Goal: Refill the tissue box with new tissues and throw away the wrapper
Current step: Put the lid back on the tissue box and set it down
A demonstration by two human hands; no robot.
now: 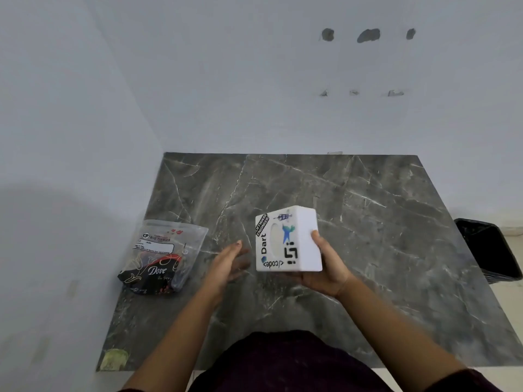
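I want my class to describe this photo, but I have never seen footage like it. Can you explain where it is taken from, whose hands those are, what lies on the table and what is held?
There is one picture, taken by a camera worn on a person's head, looking down at their own bare hands. No machine is involved. The right hand holds a white tissue box covered in stickers, tilted above the marble table. The left hand is open beside it, holding nothing. On the table to the left lies a plastic pack of tissues. A black bin stands past the table's right edge.
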